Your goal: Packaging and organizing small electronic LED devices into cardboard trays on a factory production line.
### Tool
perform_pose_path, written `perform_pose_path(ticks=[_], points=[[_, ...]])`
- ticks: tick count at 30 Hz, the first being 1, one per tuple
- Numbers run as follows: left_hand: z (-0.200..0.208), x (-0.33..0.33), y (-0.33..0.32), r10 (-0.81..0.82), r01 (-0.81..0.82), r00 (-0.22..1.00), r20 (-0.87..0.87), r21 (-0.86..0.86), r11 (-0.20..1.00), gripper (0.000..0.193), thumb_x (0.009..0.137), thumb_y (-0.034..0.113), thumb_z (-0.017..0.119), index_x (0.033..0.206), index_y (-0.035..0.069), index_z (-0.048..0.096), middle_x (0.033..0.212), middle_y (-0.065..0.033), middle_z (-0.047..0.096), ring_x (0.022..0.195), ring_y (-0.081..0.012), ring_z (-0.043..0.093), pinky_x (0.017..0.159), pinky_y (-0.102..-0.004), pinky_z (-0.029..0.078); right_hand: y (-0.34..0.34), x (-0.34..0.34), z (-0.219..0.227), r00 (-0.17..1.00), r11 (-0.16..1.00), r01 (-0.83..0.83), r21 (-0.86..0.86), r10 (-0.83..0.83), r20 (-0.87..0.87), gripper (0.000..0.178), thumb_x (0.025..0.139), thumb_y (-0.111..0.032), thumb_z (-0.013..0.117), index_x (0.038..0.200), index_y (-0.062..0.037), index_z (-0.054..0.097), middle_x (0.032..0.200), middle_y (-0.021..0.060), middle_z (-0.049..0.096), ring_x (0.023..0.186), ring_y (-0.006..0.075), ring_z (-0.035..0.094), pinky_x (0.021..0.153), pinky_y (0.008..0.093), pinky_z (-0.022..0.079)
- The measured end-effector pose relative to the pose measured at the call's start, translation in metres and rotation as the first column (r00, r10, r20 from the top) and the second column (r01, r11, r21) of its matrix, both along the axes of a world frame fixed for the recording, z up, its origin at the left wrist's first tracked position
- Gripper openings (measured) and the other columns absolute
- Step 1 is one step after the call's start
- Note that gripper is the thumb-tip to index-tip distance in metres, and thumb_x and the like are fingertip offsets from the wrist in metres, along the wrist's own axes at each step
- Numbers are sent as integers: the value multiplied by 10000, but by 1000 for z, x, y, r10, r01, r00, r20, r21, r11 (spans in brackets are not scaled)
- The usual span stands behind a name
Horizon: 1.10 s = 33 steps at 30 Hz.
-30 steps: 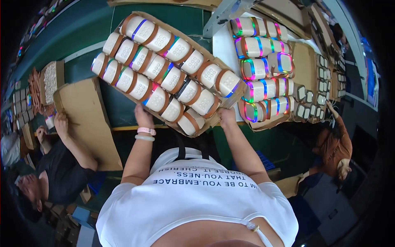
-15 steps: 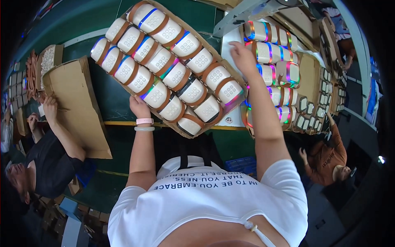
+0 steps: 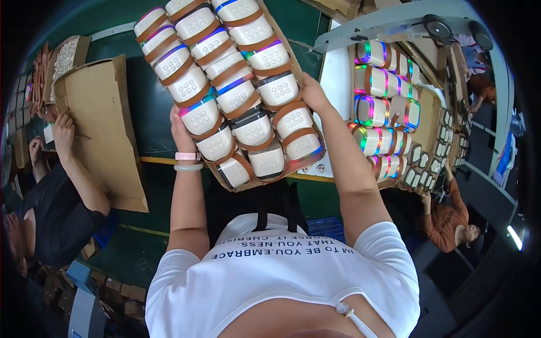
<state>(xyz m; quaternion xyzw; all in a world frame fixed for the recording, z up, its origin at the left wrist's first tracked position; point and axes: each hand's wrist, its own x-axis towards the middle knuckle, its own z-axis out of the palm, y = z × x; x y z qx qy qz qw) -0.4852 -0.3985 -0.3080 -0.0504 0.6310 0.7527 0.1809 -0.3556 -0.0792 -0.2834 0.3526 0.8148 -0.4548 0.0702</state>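
My left hand (image 3: 181, 134) and right hand (image 3: 313, 93) touch opposite sides of a tray (image 3: 278, 26) of white devices (image 3: 234, 97), finger closure I cannot tell.

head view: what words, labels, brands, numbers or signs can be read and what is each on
White short-sleeved cloth shirt: dark printed lettering, upside down, partly legible, wording not copied.
Orange-brown cloth top on the co-worker at right: dark print, too small to read.
White rounded box-shaped devices: button marks, too small to read.
Small round sticker: too small to read.
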Motion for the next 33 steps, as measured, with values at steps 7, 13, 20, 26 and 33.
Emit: perform_pose_path(ticks=[7, 13, 20, 26, 33], points=[[19, 7, 3, -17, -7, 992, 125, 193, 981, 524, 997, 388, 321, 1385, 39, 375, 1304, -122, 504, 1180, -233, 512, 987, -356, 420, -14, 22, -13, 976, 977, 121, -177, -150, -160, 277, 908, -119, 422, 1126, -3, 549, 1052, 214, 619, 991, 329, 583, 876, 366, 435], [46, 42, 27, -156, 161, 987, -40, 282, 946, 606, 963, 329, 451, 1459, 68, 217, 1409, -110, 388, 1251, -233, 438, 1025, -348, 378, -6, 69, -23, 926, 969, 186, -162, -229, -302, 299, 885, -110, 426, 1118, 3, 575, 1014, 198, 636, 967, 296, 596, 865, 359, 439], [51, 96, 29, -248, 261, 965, -85, 249, 933, 604, 947, 368, 443, 1445, 80, 260, 1396, -110, 406, 1256, -249, 432, 1028, -364, 379, -18, 143, -10, 915, 939, 213, -269, -288, -282, 326, 888, -43, 428, 1179, 28, 557, 1052, 133, 634, 980, 206, 574, 891, 312, 437], [52, 135, 33, -213, 213, 976, -37, 306, 928, 531, 950, 346, 439, 1404, 98, 317, 1323, -106, 477, 1175, -246, 513, 973, -366, 435, -18, 181, -21, 880, 964, 149, -219, -230, -415, 307, 894, -86, 422, 1164, -20, 553, 1062, 209, 620, 1004, 306, 583, 880, 355, 427], [40, 157, 28, -171, 161, 985, -4, 360, 919, 550, 944, 289, 426, 1439, 121, 256, 1339, -114, 456, 1166, -250, 520, 961, -376, 448, -11, 190, -26, 881, 985, 99, -141, -152, -449, 336, 897, -80, 412, 1207, -18, 526, 1097, 222, 608, 1052, 342, 568, 905, 369, 421]])
